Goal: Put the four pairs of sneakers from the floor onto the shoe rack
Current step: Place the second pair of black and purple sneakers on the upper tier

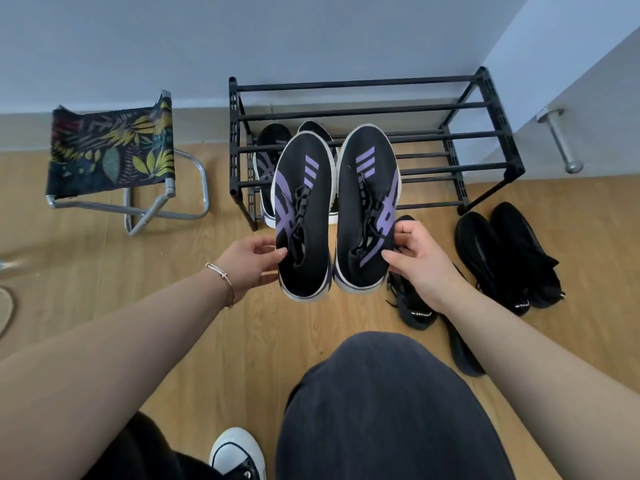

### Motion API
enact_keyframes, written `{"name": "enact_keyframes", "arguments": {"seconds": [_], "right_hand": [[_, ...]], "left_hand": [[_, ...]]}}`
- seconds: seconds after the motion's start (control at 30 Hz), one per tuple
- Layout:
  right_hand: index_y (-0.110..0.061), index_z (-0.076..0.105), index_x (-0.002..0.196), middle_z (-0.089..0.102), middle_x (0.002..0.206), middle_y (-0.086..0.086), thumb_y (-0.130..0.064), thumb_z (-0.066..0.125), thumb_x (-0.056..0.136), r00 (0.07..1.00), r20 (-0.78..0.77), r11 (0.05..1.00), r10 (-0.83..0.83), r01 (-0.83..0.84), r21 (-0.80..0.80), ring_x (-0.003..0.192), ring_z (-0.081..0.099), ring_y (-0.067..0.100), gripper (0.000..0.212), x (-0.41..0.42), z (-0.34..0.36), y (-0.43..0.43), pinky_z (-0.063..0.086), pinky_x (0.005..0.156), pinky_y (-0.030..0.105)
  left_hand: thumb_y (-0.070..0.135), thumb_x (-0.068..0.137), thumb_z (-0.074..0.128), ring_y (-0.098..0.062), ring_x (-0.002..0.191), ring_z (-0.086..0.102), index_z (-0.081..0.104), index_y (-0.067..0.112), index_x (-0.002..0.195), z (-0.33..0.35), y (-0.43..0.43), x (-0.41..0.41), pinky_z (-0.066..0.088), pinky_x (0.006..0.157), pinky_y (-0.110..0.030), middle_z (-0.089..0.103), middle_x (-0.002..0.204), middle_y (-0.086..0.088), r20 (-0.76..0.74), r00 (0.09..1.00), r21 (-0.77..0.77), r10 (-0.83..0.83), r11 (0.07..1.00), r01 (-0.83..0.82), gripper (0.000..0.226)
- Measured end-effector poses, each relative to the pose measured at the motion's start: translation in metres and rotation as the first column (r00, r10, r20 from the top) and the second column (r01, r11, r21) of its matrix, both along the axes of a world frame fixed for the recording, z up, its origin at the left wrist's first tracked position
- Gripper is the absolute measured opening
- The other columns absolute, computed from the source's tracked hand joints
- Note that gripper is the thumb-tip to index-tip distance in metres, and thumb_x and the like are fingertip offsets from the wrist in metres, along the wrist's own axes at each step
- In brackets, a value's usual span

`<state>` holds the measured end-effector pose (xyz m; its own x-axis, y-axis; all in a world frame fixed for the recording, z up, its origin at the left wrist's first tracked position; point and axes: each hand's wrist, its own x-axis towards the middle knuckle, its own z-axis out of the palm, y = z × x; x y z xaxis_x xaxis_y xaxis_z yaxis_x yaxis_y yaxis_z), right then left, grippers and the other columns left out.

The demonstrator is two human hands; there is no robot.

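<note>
I hold a pair of black sneakers with purple stripes and white soles in the air in front of the black shoe rack. My left hand grips the heel of the left sneaker. My right hand grips the heel of the right sneaker. A matching black and purple pair sits on the rack's lower tier at the left, partly hidden behind the held shoes. An all-black pair lies on the floor to the right of the rack. More black shoes lie under my right hand.
A folding stool with a leaf-print seat stands left of the rack. A wall corner with a metal door stop is at the right. My dark-trousered knee and a white-toed shoe fill the foreground over wooden floor.
</note>
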<state>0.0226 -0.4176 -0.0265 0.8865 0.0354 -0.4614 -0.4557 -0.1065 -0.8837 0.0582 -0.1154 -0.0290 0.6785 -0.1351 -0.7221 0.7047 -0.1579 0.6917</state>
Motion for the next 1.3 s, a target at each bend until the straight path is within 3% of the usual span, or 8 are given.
{"name": "enact_keyframes", "arguments": {"seconds": [0.23,0.4,0.5,0.57,0.73,0.9,1.13,1.3], "right_hand": [[-0.022,0.059,0.118,0.069,0.123,0.014,-0.002,0.062,0.093,0.997,0.053,0.998,-0.064,0.064,0.001,0.115,0.067,0.033,0.032,0.072,0.000,0.019,0.057,0.098,0.050],[-0.020,0.061,0.119,0.073,0.116,0.011,-0.002,0.064,0.093,0.992,0.074,0.994,-0.102,0.104,-0.019,0.110,0.071,0.032,0.031,0.127,0.003,0.032,0.056,0.097,0.055],[-0.021,0.060,0.116,0.070,0.118,0.010,-0.001,0.063,0.095,0.990,0.070,0.992,-0.123,0.124,-0.019,0.113,0.068,0.031,0.030,0.157,0.006,0.038,0.056,0.099,0.050],[-0.021,0.058,0.117,0.068,0.122,0.011,-0.001,0.062,0.096,0.992,0.068,0.993,-0.106,0.109,-0.045,0.115,0.067,0.031,0.030,0.173,0.007,0.040,0.057,0.098,0.049],[-0.017,0.058,0.131,0.065,0.130,0.014,-0.004,0.062,0.097,0.996,0.052,0.988,-0.074,0.081,-0.134,0.112,0.067,0.032,0.037,0.194,0.003,0.043,0.059,0.094,0.052],[-0.014,0.056,0.137,0.065,0.131,0.012,-0.005,0.061,0.098,0.997,0.031,0.991,-0.069,0.072,-0.116,0.113,0.067,0.031,0.040,0.196,0.001,0.042,0.059,0.095,0.049],[-0.014,0.059,0.139,0.066,0.132,0.011,-0.006,0.061,0.098,0.995,0.031,0.990,-0.090,0.093,-0.103,0.114,0.067,0.030,0.042,0.196,-0.003,0.043,0.059,0.096,0.049],[-0.018,0.060,0.140,0.065,0.136,0.007,-0.011,0.064,0.097,0.994,0.057,0.981,-0.096,0.104,-0.162,0.120,0.064,0.029,0.044,0.201,-0.009,0.046,0.057,0.099,0.051]], "left_hand": [[0.015,0.096,0.065,-0.018,0.091,0.073,0.067,0.011,0.123,0.005,0.006,0.055,0.060,0.064,-0.023,0.075,0.110,-0.011,0.120,0.987,0.063,0.106,0.992,-0.114,0.027],[0.025,0.092,0.069,-0.028,0.091,0.074,0.066,0.010,0.129,0.001,0.015,0.100,0.064,0.078,-0.041,0.076,0.107,-0.016,0.194,0.972,0.163,0.135,0.972,-0.167,0.039],[0.021,0.094,0.067,-0.027,0.090,0.074,0.067,0.007,0.128,0.004,0.014,0.123,0.064,0.073,-0.031,0.076,0.110,-0.015,0.222,0.962,0.146,0.161,0.970,-0.197,0.037],[0.019,0.095,0.067,-0.029,0.094,0.075,0.067,0.007,0.128,0.007,0.011,0.137,0.064,0.075,-0.033,0.075,0.110,-0.015,0.237,0.962,0.181,0.137,0.967,-0.182,0.035],[0.015,0.096,0.065,-0.030,0.090,0.076,0.073,0.011,0.098,0.010,0.009,0.158,0.063,0.078,-0.040,0.076,0.105,-0.016,0.222,0.965,0.219,0.140,0.957,-0.189,0.010],[0.016,0.096,0.064,-0.029,0.091,0.075,0.072,0.013,0.092,0.013,0.008,0.160,0.062,0.074,-0.035,0.075,0.102,-0.014,0.207,0.958,0.224,0.200,0.943,-0.246,0.009],[0.020,0.097,0.063,-0.032,0.094,0.074,0.073,0.010,0.110,0.012,0.007,0.165,0.062,0.071,-0.036,0.074,0.105,-0.014,0.248,0.954,0.268,0.168,0.935,-0.234,0.019],[0.026,0.097,0.062,-0.028,0.089,0.067,0.069,0.010,0.126,0.011,0.006,0.170,0.061,0.087,-0.041,0.072,0.102,-0.012,0.300,0.938,0.306,0.172,0.914,-0.265,0.033]]}}
